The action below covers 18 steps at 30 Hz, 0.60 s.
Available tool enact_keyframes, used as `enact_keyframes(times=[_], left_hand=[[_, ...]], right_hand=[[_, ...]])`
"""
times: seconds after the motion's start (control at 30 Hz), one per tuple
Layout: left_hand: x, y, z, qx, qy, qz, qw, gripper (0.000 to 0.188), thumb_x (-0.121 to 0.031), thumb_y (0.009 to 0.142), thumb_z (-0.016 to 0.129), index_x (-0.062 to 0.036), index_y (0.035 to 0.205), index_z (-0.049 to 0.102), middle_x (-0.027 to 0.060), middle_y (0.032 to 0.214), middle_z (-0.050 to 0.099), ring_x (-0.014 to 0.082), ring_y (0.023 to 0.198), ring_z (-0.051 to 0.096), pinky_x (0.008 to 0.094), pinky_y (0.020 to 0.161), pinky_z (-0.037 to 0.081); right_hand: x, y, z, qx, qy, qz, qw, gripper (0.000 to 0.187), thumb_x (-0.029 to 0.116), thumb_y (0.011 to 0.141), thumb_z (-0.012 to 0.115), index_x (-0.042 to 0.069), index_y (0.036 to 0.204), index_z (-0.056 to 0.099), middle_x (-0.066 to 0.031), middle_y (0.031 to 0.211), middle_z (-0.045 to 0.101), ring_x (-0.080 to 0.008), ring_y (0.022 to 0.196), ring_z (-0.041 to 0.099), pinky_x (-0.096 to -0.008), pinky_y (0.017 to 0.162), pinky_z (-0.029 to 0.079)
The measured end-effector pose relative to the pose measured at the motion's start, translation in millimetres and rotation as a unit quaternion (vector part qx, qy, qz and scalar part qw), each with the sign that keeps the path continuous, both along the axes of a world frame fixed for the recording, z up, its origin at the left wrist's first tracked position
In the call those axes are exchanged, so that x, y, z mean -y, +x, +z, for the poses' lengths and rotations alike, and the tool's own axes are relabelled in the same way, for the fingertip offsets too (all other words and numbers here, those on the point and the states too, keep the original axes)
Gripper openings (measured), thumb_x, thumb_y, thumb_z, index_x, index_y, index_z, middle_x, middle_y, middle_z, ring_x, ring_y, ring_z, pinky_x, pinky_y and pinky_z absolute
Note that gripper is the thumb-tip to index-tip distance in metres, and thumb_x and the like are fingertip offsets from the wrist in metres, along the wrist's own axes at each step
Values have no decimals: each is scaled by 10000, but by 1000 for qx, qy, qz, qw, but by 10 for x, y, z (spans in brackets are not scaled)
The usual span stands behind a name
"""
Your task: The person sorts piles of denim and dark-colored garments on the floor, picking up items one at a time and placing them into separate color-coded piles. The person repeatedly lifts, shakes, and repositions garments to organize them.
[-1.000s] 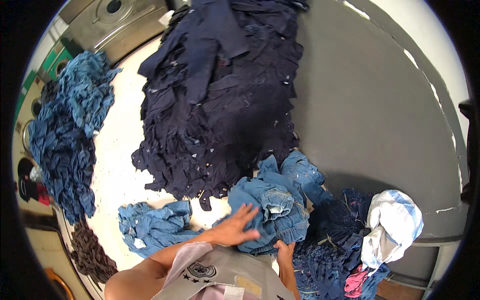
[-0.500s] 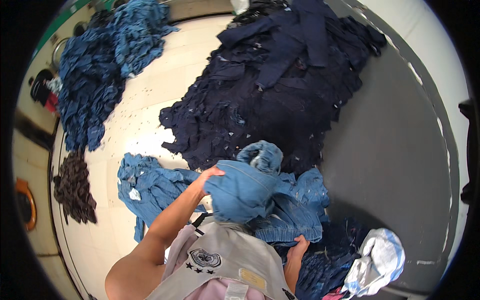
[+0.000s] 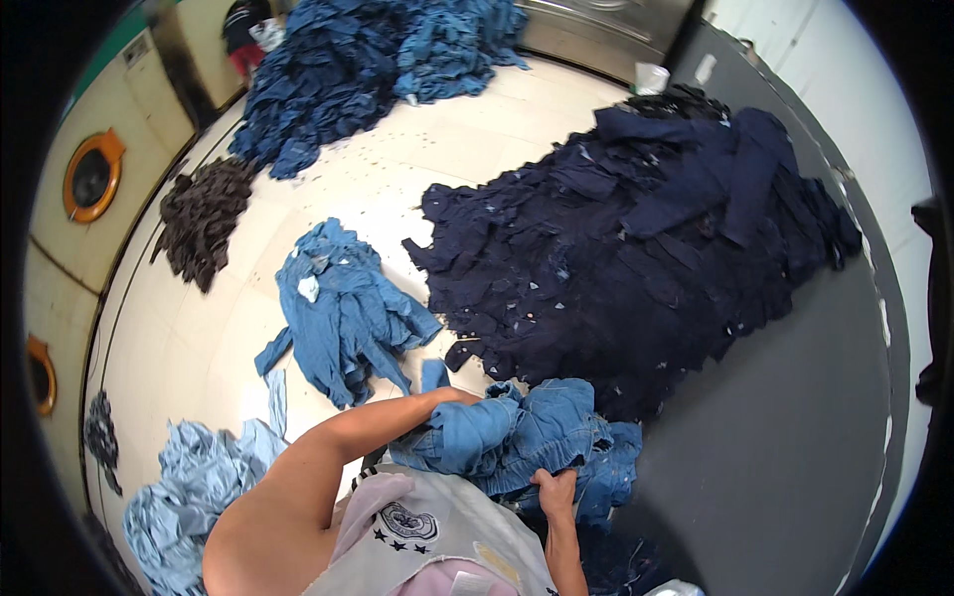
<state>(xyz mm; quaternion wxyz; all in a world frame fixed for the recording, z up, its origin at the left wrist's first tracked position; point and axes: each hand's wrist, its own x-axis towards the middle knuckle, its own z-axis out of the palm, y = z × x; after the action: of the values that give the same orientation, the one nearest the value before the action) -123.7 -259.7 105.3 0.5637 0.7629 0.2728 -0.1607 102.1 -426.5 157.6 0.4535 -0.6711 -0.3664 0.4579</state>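
A pair of blue jeans (image 3: 547, 427) is bunched up in front of my body, with its waistband toward me. My right hand (image 3: 556, 487) is closed on the waistband edge, thumb on top. At the left end of the bundle, my left hand (image 3: 459, 395) is closed around the denim, its fingers mostly hidden by folds. More blue denim (image 3: 618, 467) lies just right of and under the jeans. Left of my hands, a loose heap of blue denim garments (image 3: 343, 308) is spread on the floor, with a small white patch on it.
A large dark navy pile of clothes (image 3: 636, 268) covers the floor ahead and right. Blue heaps (image 3: 338, 79) lie far off, a dark brown heap (image 3: 204, 219) at left, light blue cloth (image 3: 194, 497) near left. Machines with orange round doors (image 3: 94, 177) line the left; a grey wall (image 3: 775, 427) stands right.
My view has turned left, bringing in the light blue cloth. The jeans' raised part has come down and bunched toward my right hand. Both hands keep their hold.
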Motion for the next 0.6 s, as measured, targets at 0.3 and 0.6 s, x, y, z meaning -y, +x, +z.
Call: enact_keyframes(times=[0.3, 0.6], left_hand=[[333, -1972, 723, -12, 198, 312, 929, 700, -597, 917, 481, 74, 740, 565, 251, 681, 520, 336, 668, 543, 455, 659, 416], [1318, -3869, 1042, 127, -43, 527, 839, 410, -354, 925, 611, 35, 1045, 662, 18, 970, 659, 90, 889, 581, 254, 788, 470]], right_hand=[[53, -48, -319, -58, -60, -78, 993, 426, 30, 569, 598, -49, 982, 528, -122, 974, 573, -249, 879, 539, -348, 825, 438], [-187, -975, -354, -11, -107, -113, 988, 489, 30, 567, 560, -54, 1036, 452, -129, 1040, 524, -269, 965, 496, -351, 922, 377]])
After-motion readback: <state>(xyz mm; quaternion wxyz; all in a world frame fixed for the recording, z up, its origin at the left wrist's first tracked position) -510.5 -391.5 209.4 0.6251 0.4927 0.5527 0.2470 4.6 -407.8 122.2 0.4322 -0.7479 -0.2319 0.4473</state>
